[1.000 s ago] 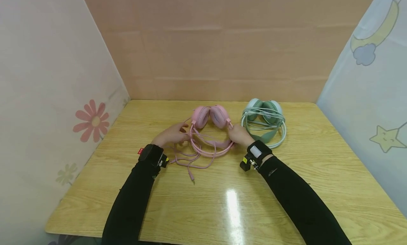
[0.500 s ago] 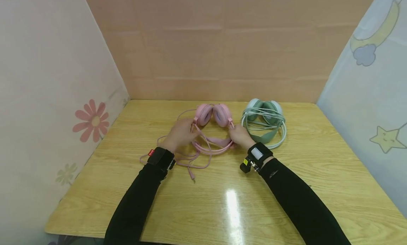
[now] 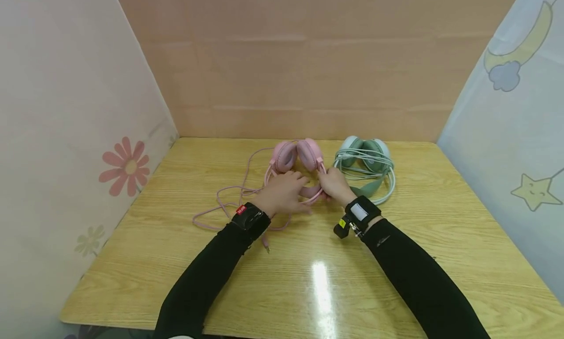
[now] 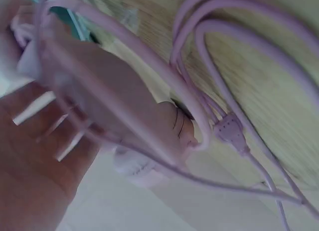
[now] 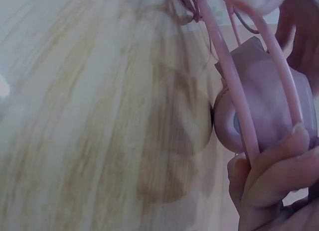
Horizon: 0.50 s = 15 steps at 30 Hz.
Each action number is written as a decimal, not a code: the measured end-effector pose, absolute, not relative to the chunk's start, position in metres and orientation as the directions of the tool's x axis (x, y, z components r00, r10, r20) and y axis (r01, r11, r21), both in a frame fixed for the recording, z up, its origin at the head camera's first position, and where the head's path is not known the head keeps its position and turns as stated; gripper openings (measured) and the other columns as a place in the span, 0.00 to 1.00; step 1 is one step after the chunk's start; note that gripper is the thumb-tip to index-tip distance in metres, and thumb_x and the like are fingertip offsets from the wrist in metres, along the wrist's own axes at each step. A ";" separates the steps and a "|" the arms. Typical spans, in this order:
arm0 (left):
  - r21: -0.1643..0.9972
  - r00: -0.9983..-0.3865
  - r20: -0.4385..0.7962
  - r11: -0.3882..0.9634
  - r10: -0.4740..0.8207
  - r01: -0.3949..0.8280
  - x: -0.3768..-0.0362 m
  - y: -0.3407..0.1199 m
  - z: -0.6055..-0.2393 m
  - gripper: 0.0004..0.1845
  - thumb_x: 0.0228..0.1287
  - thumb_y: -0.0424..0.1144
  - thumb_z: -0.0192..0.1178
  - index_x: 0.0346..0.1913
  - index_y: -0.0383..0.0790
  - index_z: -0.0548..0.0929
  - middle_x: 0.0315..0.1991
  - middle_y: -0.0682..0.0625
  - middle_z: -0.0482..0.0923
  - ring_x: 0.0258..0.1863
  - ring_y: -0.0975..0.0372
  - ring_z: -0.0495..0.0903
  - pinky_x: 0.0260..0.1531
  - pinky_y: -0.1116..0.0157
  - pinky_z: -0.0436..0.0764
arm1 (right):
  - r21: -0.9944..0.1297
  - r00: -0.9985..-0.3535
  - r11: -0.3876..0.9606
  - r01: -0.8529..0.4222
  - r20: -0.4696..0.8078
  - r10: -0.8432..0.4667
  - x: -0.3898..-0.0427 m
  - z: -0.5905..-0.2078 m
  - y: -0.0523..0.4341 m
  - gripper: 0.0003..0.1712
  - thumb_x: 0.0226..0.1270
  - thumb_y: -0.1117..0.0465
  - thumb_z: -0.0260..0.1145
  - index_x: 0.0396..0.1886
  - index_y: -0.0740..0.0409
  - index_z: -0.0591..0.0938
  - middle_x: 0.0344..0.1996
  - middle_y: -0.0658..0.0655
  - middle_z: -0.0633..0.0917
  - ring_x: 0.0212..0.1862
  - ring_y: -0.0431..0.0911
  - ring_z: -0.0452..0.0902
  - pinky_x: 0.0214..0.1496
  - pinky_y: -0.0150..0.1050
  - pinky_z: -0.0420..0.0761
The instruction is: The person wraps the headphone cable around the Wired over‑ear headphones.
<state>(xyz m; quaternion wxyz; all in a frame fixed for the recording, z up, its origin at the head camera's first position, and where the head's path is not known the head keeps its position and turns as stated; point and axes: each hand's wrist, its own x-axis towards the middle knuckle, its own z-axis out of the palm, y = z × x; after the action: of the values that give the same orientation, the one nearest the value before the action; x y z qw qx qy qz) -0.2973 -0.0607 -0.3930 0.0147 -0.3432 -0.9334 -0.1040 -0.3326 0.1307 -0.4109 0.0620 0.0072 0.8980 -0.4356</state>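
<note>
Head view showed a pink headset [image 3: 297, 159] lying on the wooden table [image 3: 396, 260] at about 12 o'clock from the person, ear cups together at the far end and the headband toward the hands. The left hand [image 3: 284, 194] lay over the headband with its fingers curled down around it, and the right hand [image 3: 335, 186] gripped the band's right side just below the cup. A pink cable [image 3: 229, 202] trailed loosely across the table to 9 o'clock of the headset. A green headset [image 3: 365, 169], wrapped in its own pale cord, sat just beside the pink one at 3 o'clock. Left wrist view was blurred and close: the left hand [image 4: 45, 156] held the pink band, with cable loops [image 4: 219, 76] and a small splitter [image 4: 230, 131] over the wood grain. Right wrist view showed the right hand's fingers [image 5: 279, 164] clenched around the thin pink band rails [image 5: 234, 86], an ear cup [image 5: 264, 116] just behind them.
</note>
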 end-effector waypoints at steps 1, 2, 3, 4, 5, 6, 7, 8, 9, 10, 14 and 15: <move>0.195 -0.768 0.083 0.745 0.635 0.638 -0.299 -0.057 -0.394 0.47 0.50 0.66 0.73 0.70 0.44 0.74 0.64 0.49 0.76 0.62 0.55 0.76 0.59 0.52 0.76 | -0.785 -0.992 0.616 0.064 -0.115 -0.043 -0.332 -0.410 0.131 0.18 0.73 0.57 0.47 0.36 0.67 0.77 0.08 0.52 0.76 0.08 0.40 0.71 0.11 0.34 0.71; 0.208 -0.771 0.073 0.747 0.632 0.632 -0.301 -0.055 -0.395 0.47 0.50 0.66 0.74 0.70 0.46 0.74 0.64 0.51 0.77 0.61 0.56 0.77 0.57 0.52 0.77 | -0.789 -0.993 0.611 0.063 -0.113 -0.044 -0.332 -0.410 0.130 0.18 0.74 0.57 0.47 0.36 0.67 0.77 0.08 0.52 0.76 0.08 0.40 0.70 0.11 0.34 0.71; 0.227 -0.777 0.061 0.749 0.627 0.622 -0.302 -0.053 -0.396 0.47 0.49 0.65 0.75 0.70 0.48 0.73 0.63 0.52 0.77 0.60 0.56 0.78 0.56 0.52 0.78 | -0.793 -0.993 0.606 0.061 -0.110 -0.044 -0.331 -0.409 0.130 0.18 0.74 0.56 0.48 0.35 0.67 0.77 0.08 0.52 0.75 0.07 0.40 0.69 0.10 0.34 0.70; 0.242 -0.781 0.052 0.751 0.622 0.614 -0.304 -0.051 -0.399 0.46 0.49 0.65 0.75 0.69 0.49 0.74 0.62 0.53 0.79 0.58 0.57 0.79 0.55 0.53 0.79 | -0.796 -0.993 0.602 0.059 -0.106 -0.043 -0.330 -0.409 0.130 0.19 0.75 0.55 0.48 0.35 0.66 0.77 0.08 0.52 0.75 0.07 0.39 0.69 0.10 0.33 0.70; 0.256 -0.787 0.046 0.754 0.615 0.605 -0.306 -0.050 -0.401 0.45 0.49 0.64 0.76 0.69 0.50 0.74 0.61 0.54 0.79 0.57 0.58 0.80 0.54 0.53 0.79 | -0.800 -0.994 0.597 0.057 -0.103 -0.043 -0.330 -0.408 0.129 0.20 0.76 0.54 0.48 0.35 0.66 0.77 0.08 0.52 0.75 0.07 0.39 0.69 0.10 0.33 0.69; 0.265 -0.792 0.039 0.758 0.609 0.596 -0.307 -0.049 -0.403 0.44 0.48 0.64 0.76 0.67 0.50 0.75 0.59 0.55 0.81 0.55 0.58 0.81 0.54 0.54 0.79 | -0.804 -0.994 0.592 0.057 -0.102 -0.043 -0.329 -0.408 0.129 0.21 0.76 0.53 0.49 0.35 0.67 0.77 0.08 0.52 0.75 0.07 0.40 0.69 0.10 0.33 0.69; 0.272 -0.796 0.032 0.761 0.605 0.589 -0.307 -0.049 -0.405 0.43 0.48 0.64 0.77 0.66 0.50 0.76 0.57 0.56 0.82 0.53 0.59 0.81 0.53 0.56 0.79 | -0.807 -0.994 0.587 0.058 -0.101 -0.040 -0.329 -0.407 0.129 0.21 0.77 0.52 0.49 0.36 0.67 0.77 0.08 0.52 0.75 0.07 0.40 0.69 0.09 0.34 0.69; 0.277 -0.799 0.031 0.763 0.601 0.585 -0.308 -0.049 -0.407 0.42 0.47 0.63 0.77 0.64 0.49 0.77 0.55 0.56 0.82 0.51 0.60 0.82 0.52 0.57 0.79 | -0.809 -0.994 0.585 0.060 -0.100 -0.036 -0.328 -0.407 0.128 0.22 0.77 0.52 0.50 0.37 0.68 0.78 0.08 0.52 0.74 0.07 0.40 0.68 0.09 0.34 0.69; 0.279 -0.801 0.029 0.765 0.598 0.581 -0.308 -0.049 -0.409 0.42 0.47 0.63 0.77 0.63 0.49 0.77 0.54 0.56 0.83 0.49 0.60 0.82 0.51 0.57 0.79 | -0.814 -0.994 0.577 0.066 -0.103 -0.032 -0.328 -0.406 0.128 0.22 0.76 0.52 0.50 0.38 0.69 0.78 0.07 0.51 0.74 0.07 0.40 0.68 0.09 0.34 0.68; 0.276 -0.801 0.032 0.765 0.598 0.582 -0.308 -0.049 -0.411 0.41 0.47 0.63 0.77 0.62 0.48 0.77 0.51 0.56 0.83 0.47 0.60 0.82 0.50 0.57 0.79 | -0.817 -0.994 0.572 0.069 -0.103 -0.026 -0.328 -0.406 0.129 0.22 0.76 0.53 0.50 0.40 0.70 0.78 0.07 0.51 0.74 0.07 0.40 0.68 0.09 0.33 0.68; 0.268 -0.787 0.056 0.750 0.615 0.605 -0.308 -0.051 -0.414 0.39 0.47 0.61 0.77 0.60 0.47 0.77 0.42 0.57 0.82 0.41 0.61 0.81 0.49 0.51 0.79 | -0.823 -0.995 0.563 0.076 -0.099 -0.011 -0.328 -0.402 0.131 0.22 0.72 0.56 0.50 0.45 0.73 0.79 0.08 0.51 0.73 0.07 0.40 0.68 0.10 0.33 0.69; 0.265 -0.783 0.057 0.747 0.619 0.610 -0.308 -0.052 -0.414 0.37 0.49 0.60 0.77 0.58 0.47 0.76 0.38 0.57 0.81 0.38 0.62 0.80 0.47 0.52 0.79 | -0.825 -0.995 0.560 0.074 -0.099 -0.015 -0.328 -0.401 0.132 0.22 0.71 0.57 0.50 0.46 0.73 0.79 0.08 0.51 0.74 0.08 0.40 0.68 0.11 0.34 0.70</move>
<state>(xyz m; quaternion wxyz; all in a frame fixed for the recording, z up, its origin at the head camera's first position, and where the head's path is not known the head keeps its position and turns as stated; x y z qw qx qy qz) -0.3081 -0.0524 -0.4141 -0.0171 -0.3290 -0.9343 -0.1359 -0.3282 0.1315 -0.4007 0.0471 0.0167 0.8818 -0.4689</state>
